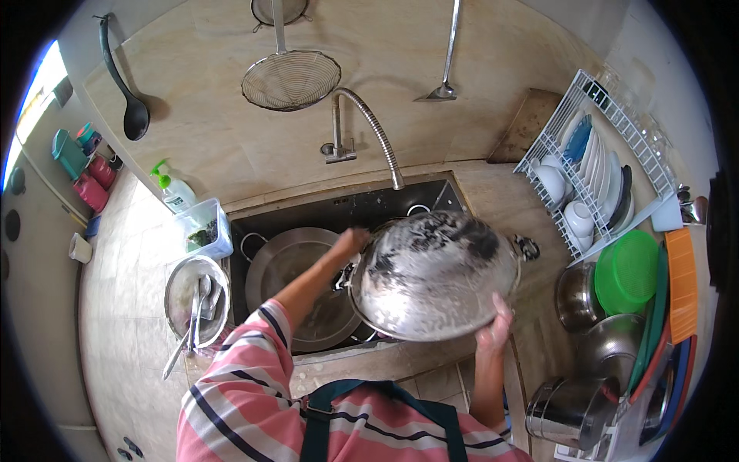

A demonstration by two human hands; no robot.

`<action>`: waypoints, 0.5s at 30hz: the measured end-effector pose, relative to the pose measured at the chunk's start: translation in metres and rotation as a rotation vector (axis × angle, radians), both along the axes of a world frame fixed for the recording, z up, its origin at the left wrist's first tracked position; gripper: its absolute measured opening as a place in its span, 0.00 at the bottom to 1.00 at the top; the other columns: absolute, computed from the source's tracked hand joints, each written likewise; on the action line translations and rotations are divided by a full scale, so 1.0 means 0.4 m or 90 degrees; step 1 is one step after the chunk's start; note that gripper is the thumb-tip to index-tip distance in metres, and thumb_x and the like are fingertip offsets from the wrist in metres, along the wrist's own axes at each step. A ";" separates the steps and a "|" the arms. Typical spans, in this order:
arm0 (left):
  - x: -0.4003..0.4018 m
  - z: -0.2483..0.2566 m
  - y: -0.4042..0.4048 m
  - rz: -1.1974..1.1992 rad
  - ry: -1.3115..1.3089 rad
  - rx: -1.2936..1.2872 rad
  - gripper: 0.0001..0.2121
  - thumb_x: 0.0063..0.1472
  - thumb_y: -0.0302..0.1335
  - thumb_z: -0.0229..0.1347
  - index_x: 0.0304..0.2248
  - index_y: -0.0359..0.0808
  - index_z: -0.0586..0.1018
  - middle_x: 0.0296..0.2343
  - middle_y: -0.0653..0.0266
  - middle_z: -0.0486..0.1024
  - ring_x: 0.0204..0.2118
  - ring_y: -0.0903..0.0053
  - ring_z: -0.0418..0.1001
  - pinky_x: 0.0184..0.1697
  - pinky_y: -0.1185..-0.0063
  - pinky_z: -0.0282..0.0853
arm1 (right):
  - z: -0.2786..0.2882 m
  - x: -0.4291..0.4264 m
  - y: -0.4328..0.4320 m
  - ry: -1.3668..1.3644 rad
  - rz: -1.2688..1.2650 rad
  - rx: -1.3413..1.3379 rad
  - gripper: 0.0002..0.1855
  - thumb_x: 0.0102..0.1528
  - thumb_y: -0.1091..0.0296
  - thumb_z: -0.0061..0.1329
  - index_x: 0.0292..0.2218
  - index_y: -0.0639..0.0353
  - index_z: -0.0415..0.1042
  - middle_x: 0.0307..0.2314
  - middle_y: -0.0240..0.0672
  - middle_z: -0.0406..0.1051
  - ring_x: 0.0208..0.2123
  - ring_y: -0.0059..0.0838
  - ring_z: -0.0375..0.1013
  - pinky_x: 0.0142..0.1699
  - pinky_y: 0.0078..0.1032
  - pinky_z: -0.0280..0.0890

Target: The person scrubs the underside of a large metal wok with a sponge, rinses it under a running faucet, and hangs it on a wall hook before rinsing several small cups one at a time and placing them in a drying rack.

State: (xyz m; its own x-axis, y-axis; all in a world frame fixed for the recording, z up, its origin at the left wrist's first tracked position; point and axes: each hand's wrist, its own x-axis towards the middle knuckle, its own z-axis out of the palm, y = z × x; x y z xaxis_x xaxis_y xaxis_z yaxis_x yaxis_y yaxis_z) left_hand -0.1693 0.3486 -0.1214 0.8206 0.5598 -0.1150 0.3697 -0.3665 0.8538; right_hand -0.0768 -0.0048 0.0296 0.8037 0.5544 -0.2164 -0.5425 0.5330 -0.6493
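A large round metal pan, its underside up and streaked with black soot and pale suds, is tilted over the right part of the dark sink. My right hand grips its lower right rim. At the pan's upper left edge is my left hand, blurred; whether it holds anything cannot be told. Left of the pan, a wide metal basin lies in the sink. A flexible metal faucet curves above, with no water seen running from it.
On the left stand a metal bowl with spoons, a plastic tub and a pump bottle. To the right are a white dish rack with plates, a green colander and steel pots. A wire skimmer hangs above.
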 end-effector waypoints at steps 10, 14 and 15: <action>0.173 0.396 0.236 0.235 -0.107 0.443 0.14 0.51 0.25 0.43 0.39 0.34 0.67 0.31 0.51 0.69 0.33 0.59 0.68 0.36 0.69 0.63 | 0.080 -0.085 0.238 -0.076 0.056 -0.067 0.15 0.44 0.75 0.44 0.37 0.68 0.63 0.31 0.37 0.66 0.33 0.29 0.66 0.39 0.26 0.62; 0.188 0.361 0.292 0.157 -0.109 0.386 0.13 0.50 0.27 0.45 0.37 0.36 0.70 0.29 0.49 0.70 0.32 0.57 0.68 0.34 0.69 0.63 | 0.094 -0.105 0.272 -0.066 0.099 -0.067 0.14 0.44 0.75 0.45 0.35 0.68 0.65 0.30 0.38 0.67 0.32 0.30 0.67 0.39 0.26 0.62; 0.201 0.358 0.286 0.201 -0.126 0.377 0.12 0.50 0.27 0.45 0.35 0.36 0.71 0.27 0.50 0.70 0.32 0.58 0.69 0.34 0.69 0.63 | 0.092 -0.106 0.276 -0.062 0.112 -0.063 0.13 0.44 0.75 0.45 0.35 0.68 0.65 0.29 0.38 0.67 0.32 0.30 0.67 0.39 0.26 0.62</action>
State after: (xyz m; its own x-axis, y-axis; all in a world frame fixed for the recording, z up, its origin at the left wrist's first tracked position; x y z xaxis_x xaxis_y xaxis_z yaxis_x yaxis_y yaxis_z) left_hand -0.0888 0.4630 0.0219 0.5822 0.6974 0.4179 0.3940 -0.6917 0.6053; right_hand -0.1191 0.1055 0.0665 0.7167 0.6671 -0.2033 -0.5536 0.3669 -0.7476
